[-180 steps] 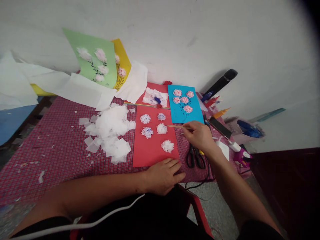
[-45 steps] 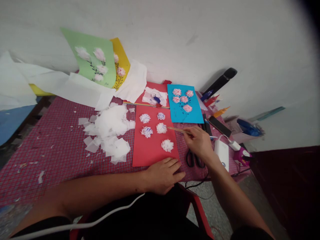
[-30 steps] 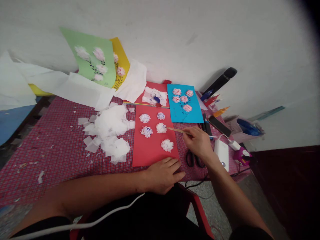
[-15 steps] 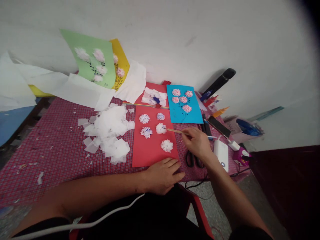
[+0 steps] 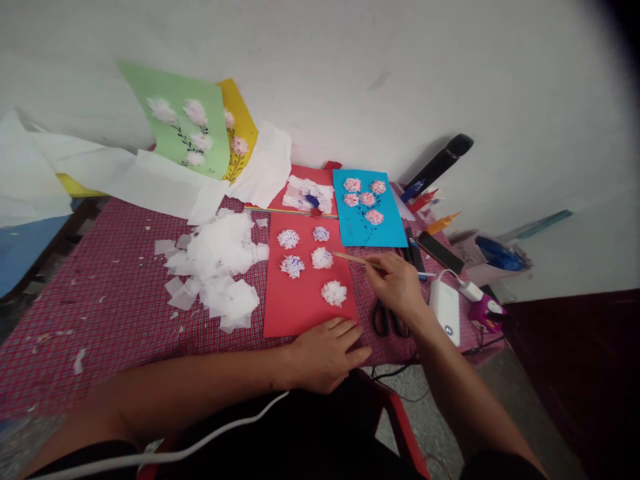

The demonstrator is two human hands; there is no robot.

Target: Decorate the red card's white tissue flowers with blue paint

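A red sheet of paper point(image 5: 310, 313) lies on the table with several crumpled white tissue flowers on it. My left hand point(image 5: 327, 353) rests flat across its lower edge, fingers stretched out. Between the fingers of my right hand point(image 5: 397, 283) is a thin wooden stick point(image 5: 353, 259), its tip just right of the middle tissue flower point(image 5: 321, 258), which has a few blue specks. The lowest flower point(image 5: 334, 293) looks plain white, while a left-hand flower point(image 5: 292, 266) is speckled blue. Behind the sheet, a white tissue point(image 5: 295, 193) carries a dark blue blot.
Cut white tissue squares point(image 5: 220, 247) are heaped on the left. A blue card with pink flowers point(image 5: 373, 237) lies at the back; a green card point(image 5: 205, 113) leans on the wall. Black-handled scissors point(image 5: 381, 320), a white power bank point(image 5: 444, 310) and a dark phone point(image 5: 440, 252) lie right.
The stick's tip has drawn slightly back and up from the middle flower. My left hand stays on the paper's lower edge. The view has shifted very slightly.
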